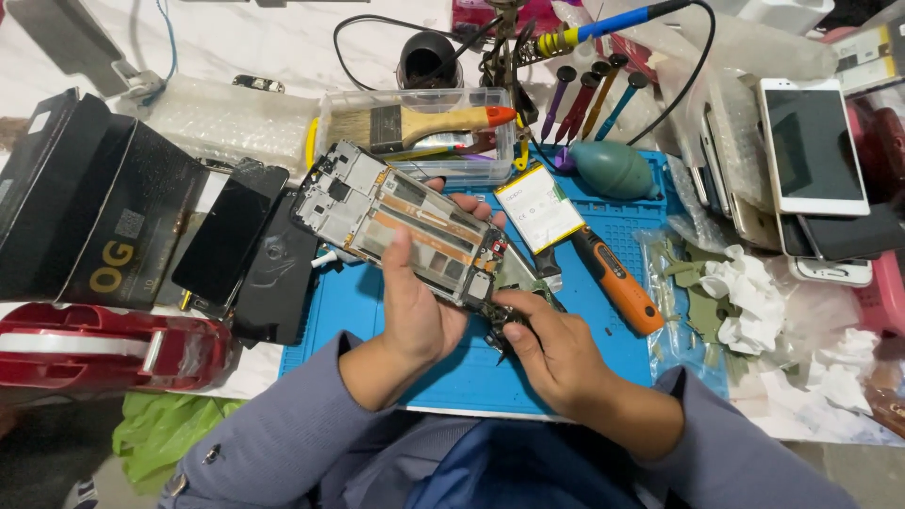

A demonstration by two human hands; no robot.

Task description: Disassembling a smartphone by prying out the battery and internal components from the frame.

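While left hand grips phone frame, right hand fingers pinch tool; brush atop clear box.

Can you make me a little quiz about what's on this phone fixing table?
1. True or false: the left hand holds the opened phone up off the blue mat.
2. What lies just right of the opened phone? A) the phone battery B) a banana C) a cup
3. Fill in: the screwdriver lying on the mat has an ______ handle.

Key: 1 true; 2 A; 3 orange. Bonus look: the right hand pinches a small dark part at the phone's lower end.
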